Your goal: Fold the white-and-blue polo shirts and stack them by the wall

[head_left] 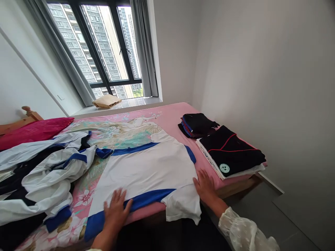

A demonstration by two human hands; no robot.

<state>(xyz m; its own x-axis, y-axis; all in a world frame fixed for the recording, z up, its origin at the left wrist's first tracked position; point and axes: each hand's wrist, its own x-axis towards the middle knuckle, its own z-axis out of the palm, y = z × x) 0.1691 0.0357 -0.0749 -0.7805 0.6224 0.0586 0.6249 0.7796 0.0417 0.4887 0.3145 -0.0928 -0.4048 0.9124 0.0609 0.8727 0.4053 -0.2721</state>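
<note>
A white short-sleeved shirt (154,165) with blue side panels and a blue collar lies spread on the bed, its collar toward the right. My left hand (116,207) rests on the shirt's near lower edge, over the blue panel, with fingers spread. At the shirt's shoulder, beside the near sleeve, lies my right hand (204,184), its fingers stretched out and touching the fabric edge. Part of the near sleeve hangs over the bed's edge. Neither hand grips anything.
Rumpled white, blue and black clothes (52,170) lie on the left. Folded black clothes (231,148) and a smaller folded stack (197,123) sit at the right. Behind them are a red pillow (36,130), the pink bedsheet (172,115) and a beige folded bundle (106,100) on the windowsill.
</note>
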